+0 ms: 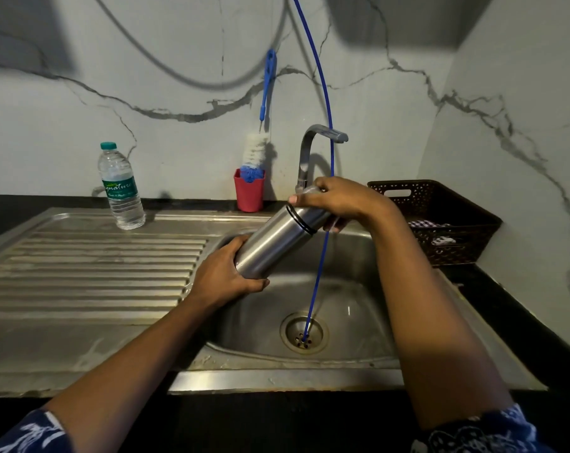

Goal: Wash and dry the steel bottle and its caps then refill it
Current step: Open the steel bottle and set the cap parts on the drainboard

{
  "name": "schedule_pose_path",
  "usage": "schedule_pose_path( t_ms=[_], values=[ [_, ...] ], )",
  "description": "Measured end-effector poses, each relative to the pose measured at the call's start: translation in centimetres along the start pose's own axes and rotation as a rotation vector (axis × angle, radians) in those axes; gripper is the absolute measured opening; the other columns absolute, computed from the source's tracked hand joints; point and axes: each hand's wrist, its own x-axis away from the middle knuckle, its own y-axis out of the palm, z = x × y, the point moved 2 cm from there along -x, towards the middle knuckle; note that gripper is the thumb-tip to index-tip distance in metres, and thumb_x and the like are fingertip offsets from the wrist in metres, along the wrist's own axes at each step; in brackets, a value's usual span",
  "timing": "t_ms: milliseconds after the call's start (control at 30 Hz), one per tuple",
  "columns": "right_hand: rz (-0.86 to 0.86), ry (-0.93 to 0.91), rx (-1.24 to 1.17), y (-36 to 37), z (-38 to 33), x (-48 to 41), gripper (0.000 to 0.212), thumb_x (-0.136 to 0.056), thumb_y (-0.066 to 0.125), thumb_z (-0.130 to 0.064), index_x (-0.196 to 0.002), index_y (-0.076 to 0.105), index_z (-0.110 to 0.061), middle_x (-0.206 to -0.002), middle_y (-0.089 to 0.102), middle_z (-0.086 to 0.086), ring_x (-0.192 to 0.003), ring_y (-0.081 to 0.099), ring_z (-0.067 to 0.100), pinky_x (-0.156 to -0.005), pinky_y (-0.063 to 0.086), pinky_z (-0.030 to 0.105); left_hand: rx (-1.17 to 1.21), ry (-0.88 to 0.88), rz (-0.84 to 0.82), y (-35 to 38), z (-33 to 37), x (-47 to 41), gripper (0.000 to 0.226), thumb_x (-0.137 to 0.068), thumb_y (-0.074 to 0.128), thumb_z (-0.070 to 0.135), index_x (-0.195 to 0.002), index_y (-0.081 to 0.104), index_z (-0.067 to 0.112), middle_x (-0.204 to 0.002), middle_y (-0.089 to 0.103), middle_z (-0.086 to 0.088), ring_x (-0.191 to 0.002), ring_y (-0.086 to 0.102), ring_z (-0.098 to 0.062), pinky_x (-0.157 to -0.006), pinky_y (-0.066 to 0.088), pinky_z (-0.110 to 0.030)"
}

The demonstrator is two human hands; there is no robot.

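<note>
The steel bottle [277,240] is held tilted over the sink basin [349,308], its base low at the left and its top up toward the tap [322,135]. My left hand [226,276] grips the base. My right hand [335,199] is closed over the bottle's capped top, just past two black rings; the cap itself is hidden under the fingers. No water runs from the tap.
A thin blue tube [326,178] hangs down into the drain [304,335]. A clear plastic water bottle [122,188] stands on the ribbed drainboard [90,266]. A bottle brush [254,155] sits in a red cup [249,194]. A dark basket [440,217] with cloth stands at right.
</note>
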Motion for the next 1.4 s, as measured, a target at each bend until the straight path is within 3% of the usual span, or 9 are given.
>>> schedule_pose_path(
  t_ms=[167, 367, 433, 500, 667, 800, 967, 1233, 1400],
  values=[
    [0.012, -0.196, -0.396, -1.0, 0.7, 0.5, 0.047, -0.079, 0.073, -0.015, -0.121, 0.052, -0.022, -0.114, 0.056, 0.004, -0.095, 0.062, 0.018, -0.072, 0.058, 0.028, 0.064, -0.045, 0.046, -0.4, -0.2, 0.3, 0.083, -0.048, 0.078, 0.053, -0.123, 0.049, 0.033, -0.100, 0.058, 0.010, -0.087, 0.059, -0.015, -0.075, 0.049, -0.030],
    [0.148, -0.280, -0.769, -0.4, -1.1, -1.2, 0.051, -0.081, 0.068, -0.004, -0.125, 0.051, -0.019, -0.116, 0.057, 0.005, -0.087, 0.067, 0.015, -0.073, 0.058, 0.030, 0.231, -0.157, 0.167, -4.4, -1.7, 0.4, 0.092, -0.049, 0.085, 0.048, -0.128, 0.050, 0.017, -0.108, 0.061, -0.002, -0.092, 0.060, -0.019, -0.068, 0.045, -0.021],
    [0.148, -0.234, -0.786, 0.4, -1.1, -1.7, 0.055, -0.078, 0.071, -0.003, -0.125, 0.047, -0.019, -0.118, 0.058, 0.008, -0.092, 0.066, 0.020, -0.077, 0.058, 0.035, 0.334, -0.206, 0.220, -5.6, -1.9, -0.1, 0.085, -0.055, 0.090, 0.033, -0.128, 0.049, 0.017, -0.112, 0.061, -0.004, -0.096, 0.060, -0.021, -0.074, 0.050, -0.026],
    [0.153, -0.169, -0.797, 1.5, -0.8, -2.6, 0.061, -0.071, 0.076, -0.003, -0.120, 0.044, -0.018, -0.118, 0.059, 0.011, -0.098, 0.064, 0.024, -0.078, 0.058, 0.039, 0.406, -0.201, 0.270, -6.6, -2.0, -0.3, 0.089, -0.048, 0.090, 0.038, -0.125, 0.049, 0.018, -0.111, 0.062, -0.005, -0.095, 0.063, -0.021, -0.081, 0.054, -0.034],
    [0.008, -0.144, -0.597, 6.5, -2.5, -5.0, 0.061, -0.069, 0.078, 0.000, -0.121, 0.047, -0.012, -0.106, 0.060, 0.006, -0.092, 0.061, 0.017, -0.079, 0.055, 0.035, 0.483, -0.268, 0.389, -11.0, -3.5, 0.3, 0.075, -0.066, 0.084, 0.018, -0.130, 0.045, 0.021, -0.113, 0.057, -0.002, -0.097, 0.059, -0.022, -0.082, 0.053, -0.041],
    [-0.089, -0.180, -0.379, 13.2, -5.2, -9.2, 0.063, -0.068, 0.081, -0.004, -0.123, 0.052, -0.013, -0.117, 0.059, 0.009, -0.107, 0.059, 0.025, -0.090, 0.052, 0.037, 0.441, -0.322, 0.498, -14.9, -7.5, 1.9, 0.071, -0.068, 0.083, 0.016, -0.129, 0.047, 0.016, -0.110, 0.058, -0.004, -0.095, 0.060, -0.023, -0.076, 0.052, -0.036],
    [-0.115, -0.222, -0.103, 18.9, -7.5, -12.8, 0.061, -0.067, 0.083, -0.015, -0.121, 0.054, -0.014, -0.113, 0.059, 0.003, -0.096, 0.053, 0.015, -0.087, 0.045, 0.027, 0.467, -0.377, 0.600, -16.6, -11.2, 2.7, 0.066, -0.068, 0.083, 0.015, -0.124, 0.050, 0.019, -0.105, 0.062, -0.004, -0.090, 0.063, -0.023, -0.084, 0.053, -0.041],
    [-0.181, -0.256, -0.003, 23.0, -9.1, -14.0, 0.068, -0.068, 0.083, -0.015, -0.127, 0.049, -0.014, -0.125, 0.056, 0.006, -0.110, 0.053, 0.021, -0.083, 0.040, 0.023, 0.507, -0.376, 0.636, -17.4, -13.0, 3.0, 0.069, -0.068, 0.083, 0.016, -0.126, 0.048, 0.020, -0.106, 0.062, -0.001, -0.092, 0.063, -0.022, -0.084, 0.054, -0.041],
    [-0.214, -0.259, -0.002, 24.1, -8.7, -13.7, 0.076, -0.068, 0.081, -0.011, -0.133, 0.043, -0.017, -0.133, 0.051, 0.007, -0.119, 0.050, 0.025, -0.093, 0.042, 0.029, 0.490, -0.374, 0.598, -17.3, -12.4, 3.0, 0.071, -0.068, 0.083, 0.019, -0.129, 0.046, 0.018, -0.114, 0.062, -0.008, -0.099, 0.063, -0.026, -0.086, 0.054, -0.046]
  ],
)
